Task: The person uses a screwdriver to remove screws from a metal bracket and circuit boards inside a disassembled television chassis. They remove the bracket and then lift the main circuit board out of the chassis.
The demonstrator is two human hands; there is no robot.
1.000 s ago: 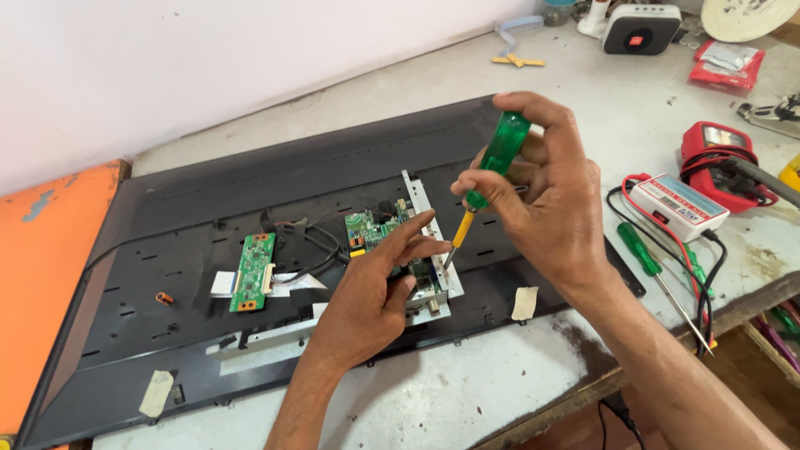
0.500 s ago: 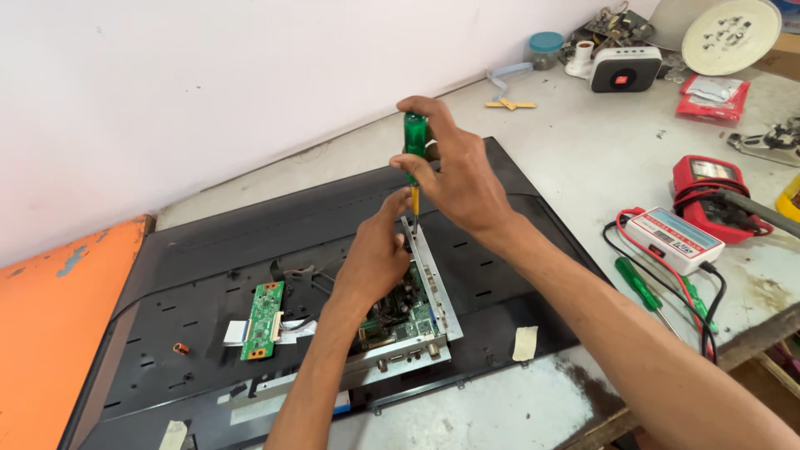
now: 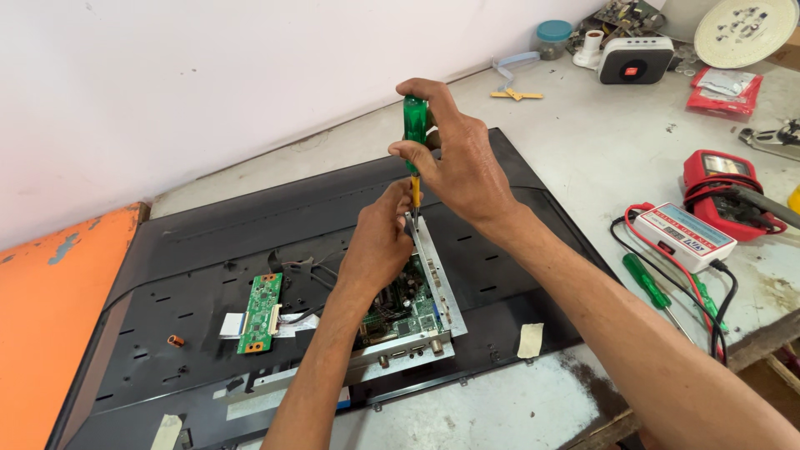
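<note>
Right hand [image 3: 467, 167] is gripping the stiff green screwdriver [image 3: 414, 125] by its handle; left hand [image 3: 379, 237] fingers are steadying its shaft over the fragile board [image 3: 408, 308].

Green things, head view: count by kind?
Green-handled screwdrivers: 2, one in the right hand at, one lying on the bench
Green circuit boards: 2, small, main one under the left hand
Total: 4

Green-handled screwdriver [image 3: 414, 125] — black panel [image 3: 208, 242] — orange board [image 3: 50, 317].
</note>
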